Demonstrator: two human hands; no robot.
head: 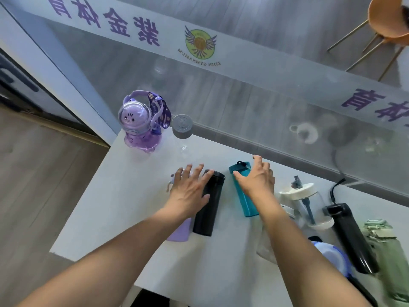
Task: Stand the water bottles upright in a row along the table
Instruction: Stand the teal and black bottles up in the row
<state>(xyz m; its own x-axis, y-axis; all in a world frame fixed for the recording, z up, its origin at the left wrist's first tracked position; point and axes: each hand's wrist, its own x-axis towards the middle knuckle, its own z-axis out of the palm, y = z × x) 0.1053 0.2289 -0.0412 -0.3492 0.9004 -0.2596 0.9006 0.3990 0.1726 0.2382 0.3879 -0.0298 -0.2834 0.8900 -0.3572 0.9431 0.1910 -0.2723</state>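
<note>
While both bare arms reached forward over the white table (106,218), two bottles already stood upright at its far left end: one purple cartoon-faced bottle (138,125) with a strap, and just beside it one clear bottle with a grey cap (182,127). Six more lay on their sides nearer the person. The left hand (190,191) was spread flat, fingers splayed, over a lilac bottle (180,232) and the upper part of a black flask (209,204) lying beside it; it gripped nothing, though whether the palm touched either could not be told. The right hand (256,180) was open too, fingers curved and apart, hovering over the cap end of one teal bottle (243,196), not closed on it. To the right lay one clear bottle with a white lid and straw (307,202), then a second black flask (349,235), then one pale green bottle (387,258) at the frame's edge. One blue-lidded object (332,255) sat partly hidden behind the right forearm, its kind unclear. Beyond the table rose a glass partition (243,103) carrying purple lettering and one round winged logo (200,44), and past that stood one orange chair (387,21).
</note>
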